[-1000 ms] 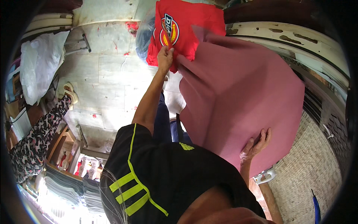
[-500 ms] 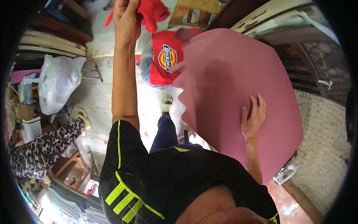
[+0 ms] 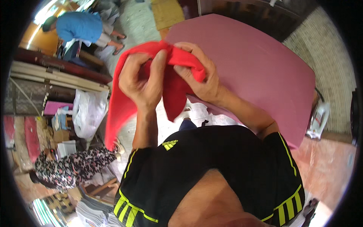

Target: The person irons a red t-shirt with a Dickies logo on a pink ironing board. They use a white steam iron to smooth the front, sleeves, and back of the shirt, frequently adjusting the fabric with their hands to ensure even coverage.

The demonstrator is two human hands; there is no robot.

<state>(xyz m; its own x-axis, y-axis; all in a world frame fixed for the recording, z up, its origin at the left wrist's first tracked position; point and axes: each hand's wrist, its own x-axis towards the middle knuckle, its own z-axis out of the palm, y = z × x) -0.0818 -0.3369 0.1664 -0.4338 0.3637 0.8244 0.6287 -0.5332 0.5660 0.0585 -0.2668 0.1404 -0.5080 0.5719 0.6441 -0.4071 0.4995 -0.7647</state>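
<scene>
A red cloth is held up in both hands, bunched at its top and hanging in loose folds. My left hand grips the bunched part, thumb and fingers closed on it. On the other side my right hand pinches a rolled edge of the same cloth between thumb and fingers. Whether it is a whole garment cannot be told. Behind and to the right lies a large padded table covered in mauve cloth, with my right forearm in front of its near edge.
A white clothes iron stands beyond the table's right end. A person in a blue shirt bends at the far left; another in patterned clothing is at the left. Nearby are a white plastic bag and a wooden stool.
My left hand has come back from far ahead with the red cloth. My right hand has left the mauve table cover and taken hold of the cloth. The view has turned.
</scene>
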